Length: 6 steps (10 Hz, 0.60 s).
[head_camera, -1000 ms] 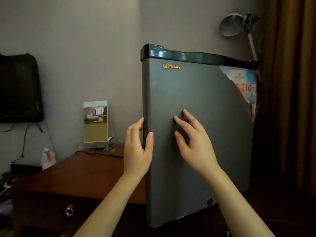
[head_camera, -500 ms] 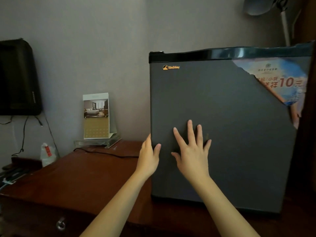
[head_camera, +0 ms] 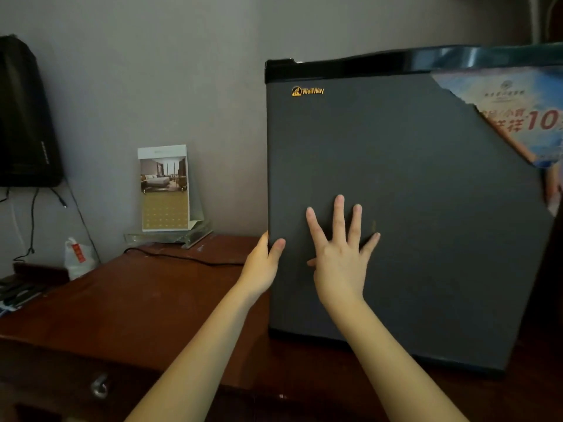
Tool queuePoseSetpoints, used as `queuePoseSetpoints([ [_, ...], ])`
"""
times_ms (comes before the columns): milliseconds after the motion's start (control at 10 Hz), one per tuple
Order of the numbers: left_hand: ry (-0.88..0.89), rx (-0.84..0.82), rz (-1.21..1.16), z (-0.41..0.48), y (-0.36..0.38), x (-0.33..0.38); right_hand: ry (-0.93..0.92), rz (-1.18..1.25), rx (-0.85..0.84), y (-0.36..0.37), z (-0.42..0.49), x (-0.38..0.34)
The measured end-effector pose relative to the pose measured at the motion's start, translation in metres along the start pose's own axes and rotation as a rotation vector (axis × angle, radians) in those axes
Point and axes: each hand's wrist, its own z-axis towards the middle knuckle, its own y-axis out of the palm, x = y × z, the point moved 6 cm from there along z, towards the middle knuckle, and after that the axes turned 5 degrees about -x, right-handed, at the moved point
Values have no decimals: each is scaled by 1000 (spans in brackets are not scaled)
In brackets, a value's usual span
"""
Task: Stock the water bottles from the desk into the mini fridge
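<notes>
The mini fridge (head_camera: 405,193) stands on the bench (head_camera: 137,303) and fills the right half of the view. Its grey door (head_camera: 432,269) looks shut flush, with a torn poster (head_camera: 518,117) across its upper right corner. No water bottles show anywhere, so whether they are inside the fridge or out of frame cannot be told. The main risk, as I judge it, is the fridge itself. It stands close to the bench's front edge, so a hard tug on a door held by its seal could drag or tip the whole cabinet forward. A push with no brace could slide it back against the wall. The left hand (head_camera: 262,264) is at the door's left edge, about halfway up. Its thumb lies on the front face and its fingers reach round behind the edge, out of sight, so it appears to be grasping that edge. The right hand (head_camera: 339,260) lies just right of the left hand, released and flat on the door face. Its fingers (head_camera: 338,217) are spread and point upward, and both forearms reach up from below. If the door swings or snaps closed, the hidden left fingers could get pinched. To the left of the fridge a black cable (head_camera: 182,257) trails across the bench, close enough to snag a wrist, and beyond it stand a calendar card (head_camera: 164,187) and a white packet (head_camera: 77,261).
</notes>
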Motion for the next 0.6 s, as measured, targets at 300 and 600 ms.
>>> queuePoseSetpoints([
  [300,-243,80,232,-33,-24,-8,-30,177,6,-26,-14,-7],
  [600,-470,362,250,-104,-173,-33,-254,571,143,-24,-24,-132],
])
